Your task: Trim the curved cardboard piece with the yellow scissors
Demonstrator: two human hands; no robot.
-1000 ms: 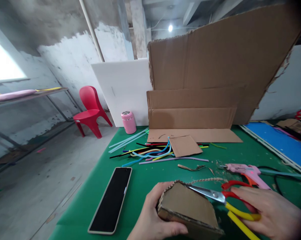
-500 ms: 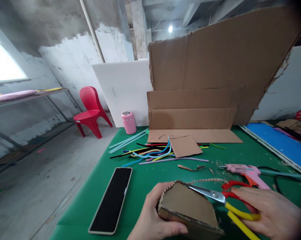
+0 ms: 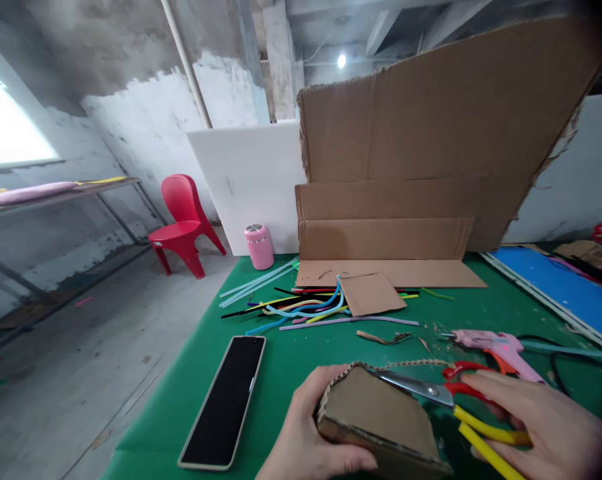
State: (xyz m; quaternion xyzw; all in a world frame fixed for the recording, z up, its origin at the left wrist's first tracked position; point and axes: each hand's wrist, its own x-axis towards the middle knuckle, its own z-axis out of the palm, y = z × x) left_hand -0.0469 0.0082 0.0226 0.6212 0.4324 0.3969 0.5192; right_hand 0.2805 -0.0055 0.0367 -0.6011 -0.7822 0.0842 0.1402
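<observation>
My left hand (image 3: 318, 430) is wrapped round the left side of a small cardboard box (image 3: 383, 410), thumb along the near face and fingers behind. In my right hand (image 3: 541, 417) are scissors (image 3: 423, 387) with red and yellow handles. Their blades reach the box's far top edge, where a thin strip of corrugated cardboard (image 3: 415, 363) stands away from it. The blade tips are hidden at that edge. A pink glue gun (image 3: 495, 343) lies just beyond my right hand.
A phone (image 3: 225, 400) lies left of the box. Coloured pipe cleaners (image 3: 305, 307) and a cardboard square (image 3: 373, 295) lie farther back. Large cardboard (image 3: 431, 133) stands behind, with a pink canister (image 3: 259, 247) to its left. A red chair (image 3: 183, 223) is on the floor.
The scissor handles have spread slightly, the yellow one shifting right and down with my right hand. The box and my left hand stay almost in place; the view has shifted slightly.
</observation>
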